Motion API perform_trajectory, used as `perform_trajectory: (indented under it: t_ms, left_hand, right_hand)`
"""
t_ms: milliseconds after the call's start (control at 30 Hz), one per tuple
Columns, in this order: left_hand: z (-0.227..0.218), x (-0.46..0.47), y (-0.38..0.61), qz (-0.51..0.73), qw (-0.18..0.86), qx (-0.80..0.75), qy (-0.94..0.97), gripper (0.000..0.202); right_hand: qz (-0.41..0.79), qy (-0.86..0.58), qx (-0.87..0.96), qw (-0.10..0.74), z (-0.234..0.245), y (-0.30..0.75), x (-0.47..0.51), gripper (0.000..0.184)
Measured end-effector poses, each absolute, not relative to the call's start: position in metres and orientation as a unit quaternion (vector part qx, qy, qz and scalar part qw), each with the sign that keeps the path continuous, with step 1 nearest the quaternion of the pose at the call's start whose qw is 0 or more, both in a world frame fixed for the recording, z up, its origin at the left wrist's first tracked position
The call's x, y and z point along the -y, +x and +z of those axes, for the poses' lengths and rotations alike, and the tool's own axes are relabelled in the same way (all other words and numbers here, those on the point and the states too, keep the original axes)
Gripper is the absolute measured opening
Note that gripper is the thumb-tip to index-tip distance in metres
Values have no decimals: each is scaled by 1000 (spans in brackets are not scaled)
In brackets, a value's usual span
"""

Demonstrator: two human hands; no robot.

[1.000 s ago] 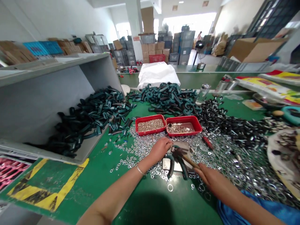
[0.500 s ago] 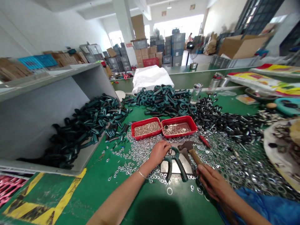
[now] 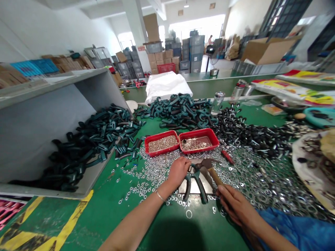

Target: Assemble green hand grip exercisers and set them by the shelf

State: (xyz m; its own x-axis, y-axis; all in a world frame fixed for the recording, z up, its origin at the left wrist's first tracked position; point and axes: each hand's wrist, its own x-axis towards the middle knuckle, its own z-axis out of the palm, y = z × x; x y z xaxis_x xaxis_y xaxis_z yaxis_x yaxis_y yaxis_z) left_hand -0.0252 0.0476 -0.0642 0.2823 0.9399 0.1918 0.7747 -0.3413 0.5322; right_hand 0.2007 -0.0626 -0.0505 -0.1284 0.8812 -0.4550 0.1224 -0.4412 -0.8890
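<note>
My left hand [image 3: 179,171] is closed at the top end of a dark green hand clamp [image 3: 201,188], its fingertips pinching near the jaws. The clamp lies on a flat metal plate [image 3: 192,187], its two handles spread toward me. My right hand [image 3: 234,202] grips the wooden handle of a claw hammer [image 3: 214,174]. The hammer's head is just right of the clamp's upper part, over the plate; whether it touches the clamp I cannot tell. Anything small between my left fingertips is hidden.
Two red trays [image 3: 217,142] of small metal parts stand behind the plate. Washers [image 3: 157,172] are strewn around it. Green clamp parts [image 3: 180,109] are heaped at the back and in a grey bin [image 3: 90,186] at left. Black-headed screws [image 3: 251,136] and a red-handled tool [image 3: 227,157] lie right.
The view has shifted slightly, moving the scene a little to the left. The hammer head stays beside the clamp with only a slight change in tilt. Both hands keep their grips.
</note>
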Motion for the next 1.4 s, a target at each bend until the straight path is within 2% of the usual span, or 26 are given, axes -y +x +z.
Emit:
perform_trajectory:
  t_ms: [67, 233, 300, 433, 500, 567, 733, 867, 1000, 1100, 1267, 1400]
  left_hand:
    - [-64, -47, -26, 225, 150, -543, 795, 24]
    - [-61, -47, -26, 137, 12, -461, 877, 22]
    - [-60, -48, -26, 110, -5, -427, 897, 22]
    - [-56, -41, -30, 139, 35, -467, 873, 22]
    - [-53, -28, -34, 190, 63, -509, 837, 39]
    - [-50, -13, -38, 214, 83, -531, 816, 46]
    - [-41, 4, -38, 160, 99, -552, 812, 30]
    - [-40, 0, -31, 125, 83, -574, 805, 26]
    - [-42, -2, -27, 133, 85, -577, 801, 26]
    - [-38, 0, -31, 137, 103, -576, 799, 27]
    - [-26, 20, -46, 196, 74, -616, 759, 31]
    - [-34, 41, -32, 123, 100, -640, 752, 35]
  right_hand:
    - [619, -588, 425, 301, -48, 200, 63, 49]
    - [617, -595, 426, 289, -45, 199, 65, 49]
    - [605, -603, 435, 284, -46, 200, 65, 48]
    - [540, -614, 507, 273, -35, 211, 54, 45]
    - [473, -603, 589, 255, -19, 219, 46, 43]
    - [401, -589, 667, 218, 1, 224, 38, 41]
    - [280, -574, 748, 179, 23, 215, 17, 37]
    - [289, -552, 776, 97, 9, 206, -1, 41]
    - [282, -555, 774, 116, 5, 205, -7, 43]
    - [263, -556, 784, 87, 10, 206, -5, 39]
    - [317, -542, 771, 106, 12, 215, 17, 40]
    - [313, -557, 765, 86, -9, 225, 33, 39]
